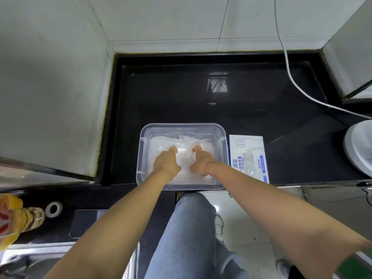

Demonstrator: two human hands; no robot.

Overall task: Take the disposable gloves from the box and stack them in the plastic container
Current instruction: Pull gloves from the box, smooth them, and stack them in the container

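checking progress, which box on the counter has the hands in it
The clear plastic container, with gloves inside; the printed glove box to its right lies untouched.

soft, even indoor light with a faint green cast. a bright rectangular reflection [218, 85] of an overhead lamp glares on the glossy black countertop [171, 97]. the pale wall tiles [50, 77] look flat, and shadows are weak and diffuse. the translucent gloves [187, 140] in the clear plastic container [181, 126] are overexposed to near white, losing detail around the left hand [166, 163] and right hand [201, 162]. the wide-angle lens bows straight lines towards the frame edges and stretches the forearms. a yellow bottle [18, 216] at lower left is smeared and out of focus, while the centre is only moderately sharp
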